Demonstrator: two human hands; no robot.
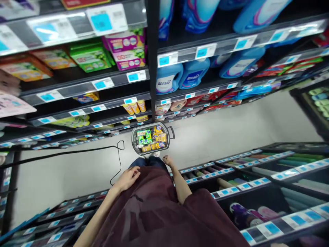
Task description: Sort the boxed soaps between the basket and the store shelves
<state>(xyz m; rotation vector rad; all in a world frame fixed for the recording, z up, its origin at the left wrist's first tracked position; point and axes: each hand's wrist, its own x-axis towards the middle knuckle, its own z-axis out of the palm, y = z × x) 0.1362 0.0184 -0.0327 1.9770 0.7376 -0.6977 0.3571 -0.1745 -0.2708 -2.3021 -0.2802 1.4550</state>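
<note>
My left hand [129, 178] hangs in front of the dark maroon top, near my thigh. Its fingers are loosely spread and hold nothing. On the other side, my right hand [167, 160] is low beside my leg with the fingers curled in, and no object shows in it. A dark grey shopping basket [133, 141] stands on the floor right before my feet, its handle [171, 132] sticking out to the right. Inside lie green packs [147, 140] and yellow-orange packs [160, 138]. Neither hand touches the basket.
Shelves ahead hold boxed goods [89, 56] on the left and blue detergent bottles [194, 73] on the right. More shelving [246, 185] stands close behind me. A black cord [120, 151] trails over the floor at left. A pink-and-white package [15, 104] is at the left edge.
</note>
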